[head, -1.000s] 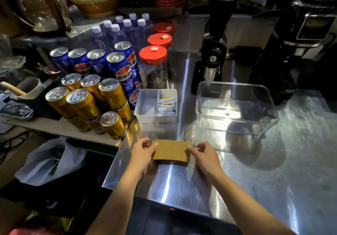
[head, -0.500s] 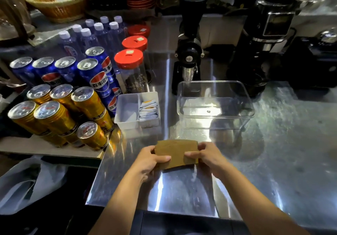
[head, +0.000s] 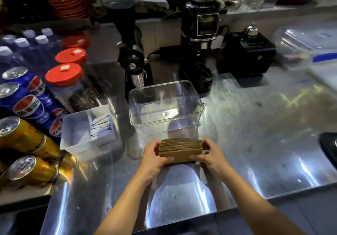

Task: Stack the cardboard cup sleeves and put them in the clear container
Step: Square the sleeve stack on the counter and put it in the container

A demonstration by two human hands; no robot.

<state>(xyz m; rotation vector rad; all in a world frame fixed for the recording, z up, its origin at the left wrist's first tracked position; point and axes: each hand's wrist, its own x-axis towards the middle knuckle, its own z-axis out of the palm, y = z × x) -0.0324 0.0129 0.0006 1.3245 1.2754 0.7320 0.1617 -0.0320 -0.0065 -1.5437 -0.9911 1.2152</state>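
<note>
Just before the empty clear plastic container (head: 165, 107) on the steel worktop (head: 255, 134), left hand (head: 154, 159) and right hand (head: 211, 159) clasp the brown cardboard sleeve stack (head: 180, 149) — gathered, not yet placed inside.

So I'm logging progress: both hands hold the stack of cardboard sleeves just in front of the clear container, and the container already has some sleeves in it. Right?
Not quite. The head view shows the clear container empty. The rest holds: the left hand and right hand grip the stack of cardboard sleeves by its ends, just in front of the container.
</note>
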